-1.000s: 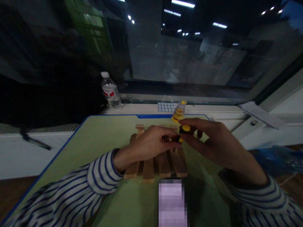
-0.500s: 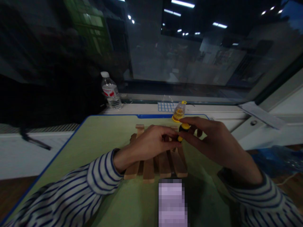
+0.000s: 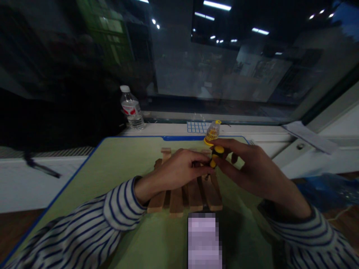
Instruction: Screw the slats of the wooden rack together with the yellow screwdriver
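A short yellow-and-black screwdriver (image 3: pixel 218 151) stands tilted over a small slatted wooden piece (image 3: pixel 176 201) on the green table. My right hand (image 3: pixel 246 164) grips its handle between thumb and fingers. My left hand (image 3: pixel 179 168) lies across the slats, its thumb and fingertips pinched around the lower part of the screwdriver. A dark tip or screw shows just below the left fingertips, too small to tell which. My left hand hides much of the wooden piece's middle.
Behind my right hand stands a clear bottle with a yellow cap and base (image 3: pixel 213 131). A water bottle (image 3: pixel 131 108) and a blue grid sheet (image 3: pixel 196 127) are on the windowsill. A phone (image 3: pixel 204 239) with a blurred screen lies near me on the green table (image 3: pixel 92 175).
My right thumb and fingers have shifted slightly around the screwdriver handle, showing more of its yellow lower part. My left hand has hardly moved.
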A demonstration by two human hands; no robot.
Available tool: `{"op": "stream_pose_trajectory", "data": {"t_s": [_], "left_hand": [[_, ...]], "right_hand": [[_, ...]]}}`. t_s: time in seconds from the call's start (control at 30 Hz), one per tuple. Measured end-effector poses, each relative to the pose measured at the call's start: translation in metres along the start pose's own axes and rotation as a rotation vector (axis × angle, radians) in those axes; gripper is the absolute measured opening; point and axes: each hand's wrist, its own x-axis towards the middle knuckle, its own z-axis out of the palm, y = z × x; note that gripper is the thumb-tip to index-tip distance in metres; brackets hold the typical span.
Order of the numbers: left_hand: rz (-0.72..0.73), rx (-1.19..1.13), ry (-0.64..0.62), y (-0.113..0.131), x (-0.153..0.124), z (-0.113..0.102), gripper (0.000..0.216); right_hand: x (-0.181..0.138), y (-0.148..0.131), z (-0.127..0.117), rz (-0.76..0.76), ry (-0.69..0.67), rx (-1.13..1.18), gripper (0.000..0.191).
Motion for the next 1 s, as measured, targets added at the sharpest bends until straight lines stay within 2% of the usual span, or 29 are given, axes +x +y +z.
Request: {"op": "stream_pose_trajectory", "data": {"t_s": [0.47,0.87,1.0], "left_hand": [[-0.008,-0.007,0.026,-0.0012,-0.0007,0.0015,0.023],[0.015,0.035,-0.036,-0.0003,-0.0010,-0.0003,0.024],[0.011,0.009,0.007,-0.0003,-0.0006,0.0002,0.022]], "right_hand": [[0.0000,-0.0006,0.0008,0.009,0.031,-0.016,0.033],[0.0019,-0.0034,0.0046,-0.004,0.080,-0.109,0.034],[0.0035,-0.0034,0.0043,0.007,0.078,-0.130,0.034]]}}
